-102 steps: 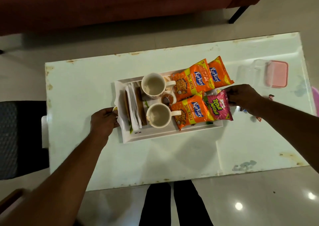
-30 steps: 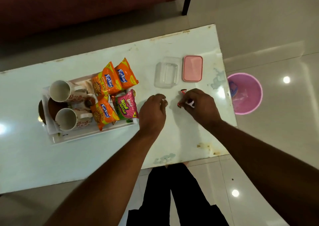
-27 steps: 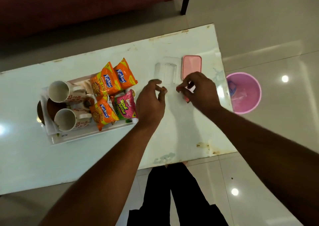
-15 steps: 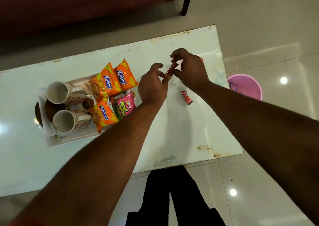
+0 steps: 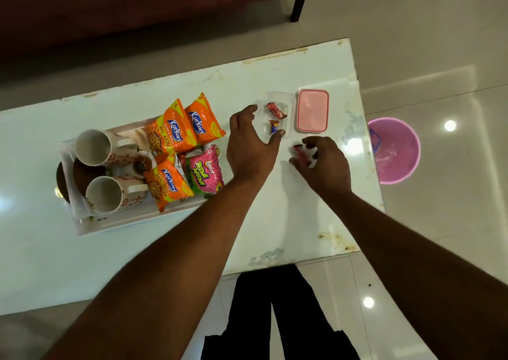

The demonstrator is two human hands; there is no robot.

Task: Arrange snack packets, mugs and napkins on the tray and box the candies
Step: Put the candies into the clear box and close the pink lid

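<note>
While two wrapped candies lie in the clear box (image 5: 275,117), both hands work beside it.
White table (image 5: 288,222); tray (image 5: 121,219) at left holding Kurkure packets (image 5: 176,137) and mugs (image 5: 93,147). Left hand (image 5: 248,142) is spread at the box's near-left edge; right hand (image 5: 324,161) pinches a red candy (image 5: 299,149) near the pink lid (image 5: 312,110).

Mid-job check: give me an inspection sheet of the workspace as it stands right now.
Surface: white table, chipped edges.
Job's things: white tray holds two patterned mugs, three orange snack packets, one pink packet; clear plastic box contains two wrapped candies; pink lid lies beside it.
Clutter: nothing seen.
Hands: left hand open at box; right hand closing on a red candy.
Cables: nothing seen.
Surroundings: pink bin, tiled floor.
</note>
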